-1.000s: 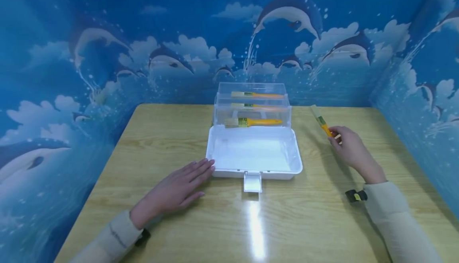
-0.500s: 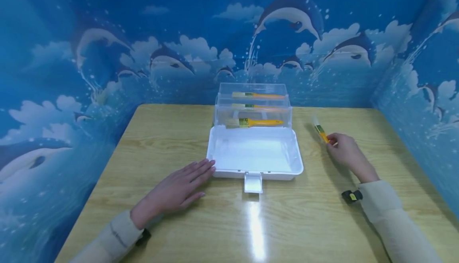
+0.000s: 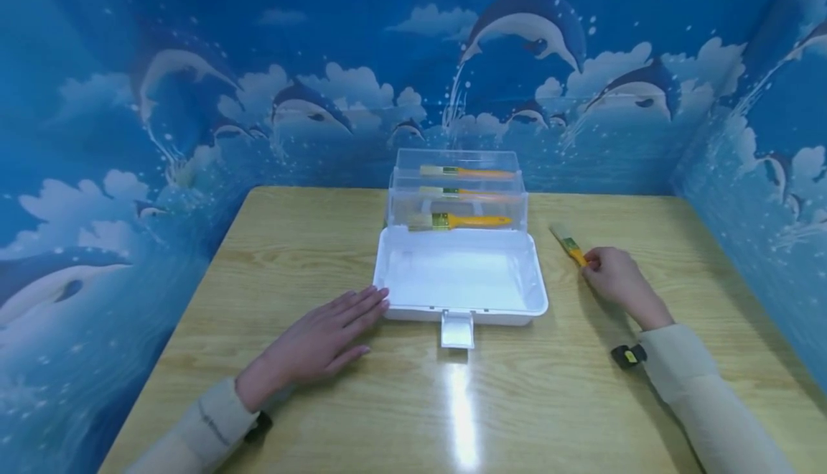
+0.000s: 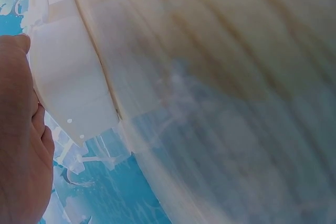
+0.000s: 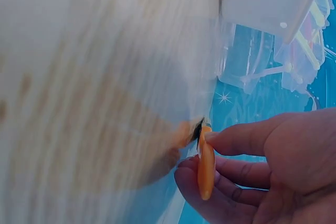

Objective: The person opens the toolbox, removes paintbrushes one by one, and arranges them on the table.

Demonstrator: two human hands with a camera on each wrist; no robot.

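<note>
Gripping a loose brush [image 3: 568, 244] in the right hand [image 3: 617, 280], pinching its orange handle between thumb and fingers. Pointing its pale bristles away from the wrist, toward the far left; leaving unclear any contact between bristles and surface [image 3: 310, 244]. Holding this brush to the right of the white box [image 3: 459, 273], near its side wall but apart from it. Extending the left hand [image 3: 316, 334] palm down with straight fingers and thumb apart, holding nothing and touching the near left corner of the box with the fingertips. Showing, at the back of the opened box, clear tiers [image 3: 402, 208] with an upper brush [image 3: 484, 172], a middle brush [image 3: 481, 194] and a wider lower brush [image 3: 481, 221], all lying crosswise with handles to the right. Projecting a white clasp [image 3: 457, 330] from the near rim. Wearing pale sleeves [image 3: 685, 366]. Facing a blue backdrop [image 3: 362, 21] printed with dolphins and clouds.
</note>
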